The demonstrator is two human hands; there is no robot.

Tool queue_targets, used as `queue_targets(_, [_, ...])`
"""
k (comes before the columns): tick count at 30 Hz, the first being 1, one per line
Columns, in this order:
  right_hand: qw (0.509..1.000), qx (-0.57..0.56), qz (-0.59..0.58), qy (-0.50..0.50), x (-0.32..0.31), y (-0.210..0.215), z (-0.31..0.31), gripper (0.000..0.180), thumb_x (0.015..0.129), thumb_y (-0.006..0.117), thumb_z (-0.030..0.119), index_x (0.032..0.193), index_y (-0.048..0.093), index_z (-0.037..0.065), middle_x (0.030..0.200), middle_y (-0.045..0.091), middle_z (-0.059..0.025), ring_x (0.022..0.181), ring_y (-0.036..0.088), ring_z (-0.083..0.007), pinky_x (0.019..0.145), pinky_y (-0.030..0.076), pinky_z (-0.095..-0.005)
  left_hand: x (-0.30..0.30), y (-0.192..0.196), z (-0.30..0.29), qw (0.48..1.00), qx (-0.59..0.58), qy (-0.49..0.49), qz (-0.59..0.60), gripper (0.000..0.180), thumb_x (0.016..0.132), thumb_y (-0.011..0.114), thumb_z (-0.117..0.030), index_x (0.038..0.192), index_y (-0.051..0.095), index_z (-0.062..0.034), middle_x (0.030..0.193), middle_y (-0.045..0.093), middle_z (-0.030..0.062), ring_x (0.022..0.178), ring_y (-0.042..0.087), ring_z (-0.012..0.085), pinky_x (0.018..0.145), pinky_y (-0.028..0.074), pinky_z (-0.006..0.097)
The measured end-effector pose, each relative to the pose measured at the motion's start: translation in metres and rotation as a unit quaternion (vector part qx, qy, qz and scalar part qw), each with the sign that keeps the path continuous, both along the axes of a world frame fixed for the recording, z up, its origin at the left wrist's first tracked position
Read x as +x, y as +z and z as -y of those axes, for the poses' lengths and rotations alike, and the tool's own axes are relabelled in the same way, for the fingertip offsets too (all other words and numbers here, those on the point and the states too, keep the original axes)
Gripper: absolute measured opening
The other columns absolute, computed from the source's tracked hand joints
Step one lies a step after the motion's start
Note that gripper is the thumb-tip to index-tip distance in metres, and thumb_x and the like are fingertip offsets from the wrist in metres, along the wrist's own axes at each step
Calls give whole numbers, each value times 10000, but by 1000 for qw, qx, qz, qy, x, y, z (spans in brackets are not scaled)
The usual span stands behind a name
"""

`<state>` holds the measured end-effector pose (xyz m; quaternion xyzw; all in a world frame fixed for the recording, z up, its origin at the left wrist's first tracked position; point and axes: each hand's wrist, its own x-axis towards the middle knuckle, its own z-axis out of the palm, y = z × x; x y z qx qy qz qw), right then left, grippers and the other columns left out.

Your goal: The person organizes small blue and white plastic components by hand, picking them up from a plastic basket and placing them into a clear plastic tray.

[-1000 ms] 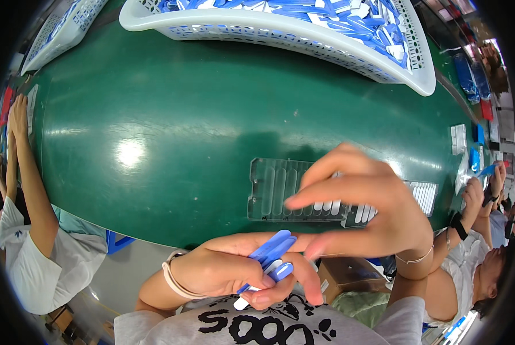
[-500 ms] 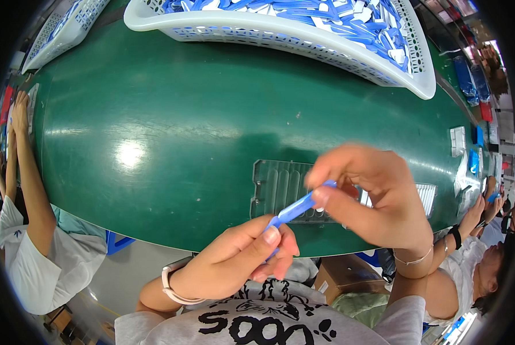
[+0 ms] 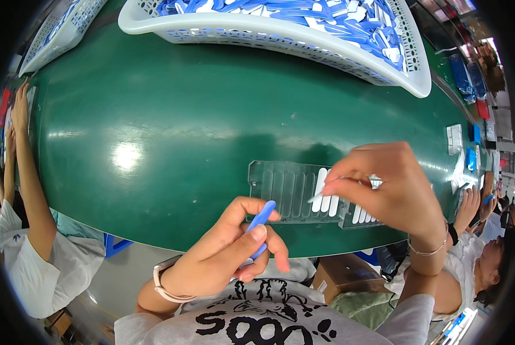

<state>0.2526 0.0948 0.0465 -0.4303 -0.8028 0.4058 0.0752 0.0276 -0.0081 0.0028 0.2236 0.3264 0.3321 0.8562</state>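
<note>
My left hand (image 3: 229,244) is closed around slim blue plastic sticks (image 3: 262,216), one pointing up past the thumb and part of another showing below it. My right hand (image 3: 384,187) pinches a narrow whitish strip (image 3: 315,198) between thumb and fingers, just over a clear plastic slotted tray (image 3: 269,187). White round-ended sticks (image 3: 333,206) lie side by side in the tray's right slots, while its left slots hold nothing. Beside it, partly under my right hand, a second clear tray (image 3: 345,218) also holds several white sticks.
A white perforated basket (image 3: 269,26) heaped with blue and white pieces stands at the far side of the green table (image 3: 171,115). Another basket (image 3: 62,37) is at far left. Co-workers' arms (image 3: 24,144) reach in at left and right. A cardboard box (image 3: 346,276) sits below the table edge.
My hands have moved apart. The blue stick between them stays in my left hand, now tilted more upright. My right hand has moved right, with a whitish strip now visible in its pinch.
</note>
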Motion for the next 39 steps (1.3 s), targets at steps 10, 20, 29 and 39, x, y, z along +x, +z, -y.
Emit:
queue_targets(10, [988,145,27,45,-8,-21,-1,415,609,812,220,910,584,46,820,516,-87,794,503,-285,669,422,-369,3,-3,0,997,28,31,-67,109,990,407,-135,928,377,-51,775,597,164,467,334,59,430,277,214])
queue_targets(20, [992,127,4,12,8,-27,5,393,639,807,179,952,596,72,893,548,-61,841,508,-240,765,395,-347,5,-2,-1,997,19,-8,-68,103,987,418,-134,922,389,-59,742,590,134,465,316,52,424,259,209])
queue_targets(29, [990,114,85,7,16,-21,9,408,655,797,223,999,604,120,915,563,-18,914,480,-220,805,322,-332,6,-6,2,999,5,27,-36,130,990,394,-174,973,428,-50,751,582,148,450,312,62,414,259,217])
queue_targets(39, [993,100,-54,40,14,-15,5,299,719,750,166,990,646,94,929,608,-43,846,535,-231,747,402,-334,6,-3,2,995,41,-5,-90,116,991,407,-142,952,424,-34,789,580,120,477,341,53,441,288,203])
